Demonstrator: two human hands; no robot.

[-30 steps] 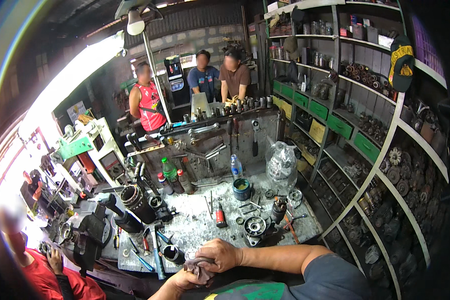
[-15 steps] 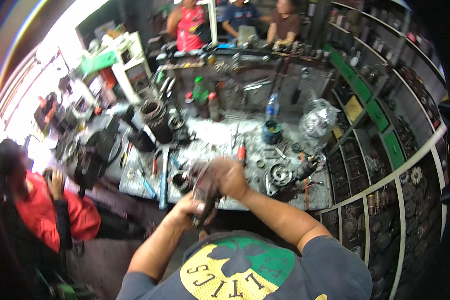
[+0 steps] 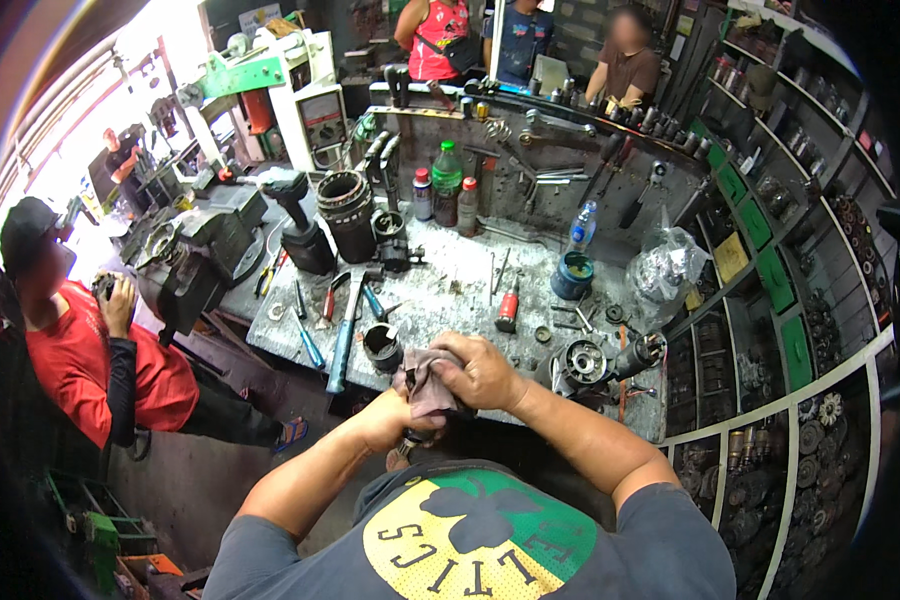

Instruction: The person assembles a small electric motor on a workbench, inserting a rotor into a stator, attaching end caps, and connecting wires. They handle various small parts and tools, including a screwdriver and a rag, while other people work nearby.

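At the bench's front edge, close to my body, both hands are together around a greyish-pink rag (image 3: 432,388). My right hand (image 3: 482,372) is closed on the rag, thumb pressing into it. My left hand (image 3: 394,424) is wrapped around a dark metal part (image 3: 412,438), which the rag and fingers mostly hide; its kind cannot be made out. Just beyond them stands an open dark metal cylinder (image 3: 382,350). A blue-handled hammer (image 3: 342,345) lies to its left. Right of my hands sits a round metal housing (image 3: 584,362).
A red tool (image 3: 508,310), a blue tub (image 3: 572,277) and bottles (image 3: 447,190) stand farther back on the bench (image 3: 450,262). A vise (image 3: 195,260) is at left, near a person in red (image 3: 120,360). Shelves of parts (image 3: 770,320) line the right.
The view has shifted and sharpened, so the bench sits farther right in it. My hands stay together; the rag now covers more of the dark part, which showed more before.
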